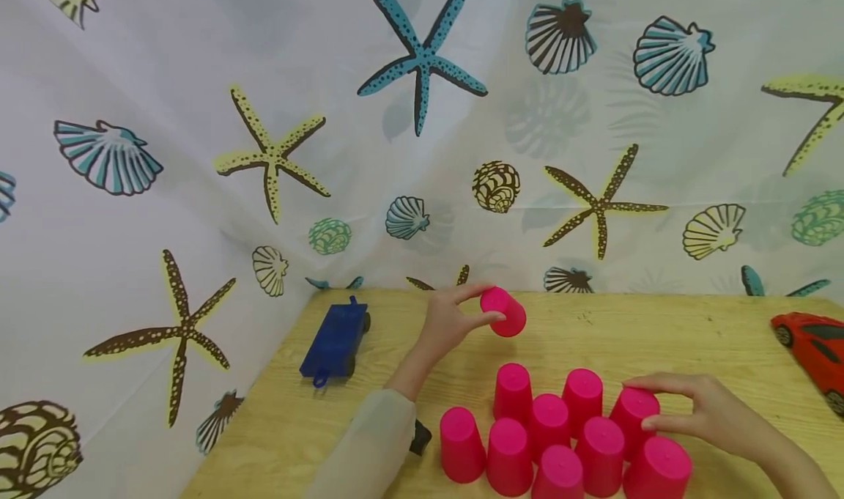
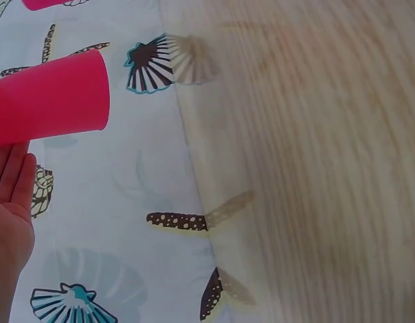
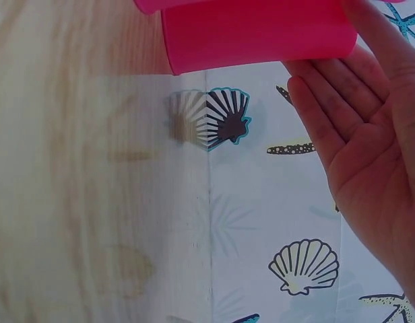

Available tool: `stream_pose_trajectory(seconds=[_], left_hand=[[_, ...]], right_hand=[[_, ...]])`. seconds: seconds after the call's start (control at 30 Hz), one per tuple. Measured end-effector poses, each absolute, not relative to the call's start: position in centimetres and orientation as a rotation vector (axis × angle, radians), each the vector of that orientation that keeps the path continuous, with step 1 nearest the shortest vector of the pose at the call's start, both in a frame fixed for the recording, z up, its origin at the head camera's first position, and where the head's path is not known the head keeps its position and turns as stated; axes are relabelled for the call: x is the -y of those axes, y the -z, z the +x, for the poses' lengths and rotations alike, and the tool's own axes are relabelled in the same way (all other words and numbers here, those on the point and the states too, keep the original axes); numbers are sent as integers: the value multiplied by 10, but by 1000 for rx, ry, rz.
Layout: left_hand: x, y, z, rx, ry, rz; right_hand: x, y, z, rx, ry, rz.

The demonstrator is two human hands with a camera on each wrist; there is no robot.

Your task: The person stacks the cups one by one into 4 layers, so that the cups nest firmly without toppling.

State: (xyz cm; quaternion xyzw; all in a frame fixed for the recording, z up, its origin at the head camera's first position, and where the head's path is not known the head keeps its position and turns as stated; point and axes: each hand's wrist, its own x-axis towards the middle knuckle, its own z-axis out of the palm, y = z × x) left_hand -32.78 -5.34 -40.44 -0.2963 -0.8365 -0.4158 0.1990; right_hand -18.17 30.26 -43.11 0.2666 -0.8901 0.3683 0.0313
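Observation:
My left hand (image 1: 448, 323) pinches a bright pink plastic cup (image 1: 504, 312) between thumb and fingers, beyond the other cups. In the left wrist view this cup (image 2: 52, 97) is held apart from the wooden table, its wide end toward the wood. Several matching cups stand bottom-up in a close group, among them a front cup (image 1: 559, 473) and a left cup (image 1: 461, 444). At the group's right side my right hand (image 1: 719, 415) grips another cup (image 1: 631, 411) near its top. Whether that cup touches the table is hidden by its neighbours.
A blue toy trailer (image 1: 335, 340) stands at the table's back left. The red toy car (image 1: 817, 352) is at the right edge. Beside my left sleeve lies a small black object (image 1: 420, 437), partly covered. A shell-and-starfish cloth (image 1: 461, 250) hangs behind the wooden table (image 1: 659, 330).

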Motion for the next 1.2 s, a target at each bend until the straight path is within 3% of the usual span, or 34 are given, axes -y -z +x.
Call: stream_pose_trajectory(seconds=[0.7,1.2], left_hand=[[41,436,-351,2644,1221,-771],[30,431,-362,2762,1302,-739]], right_hand=[[-300,432,-181,2712,-1103,847],[-302,431,-180,2721,-1125,822]])
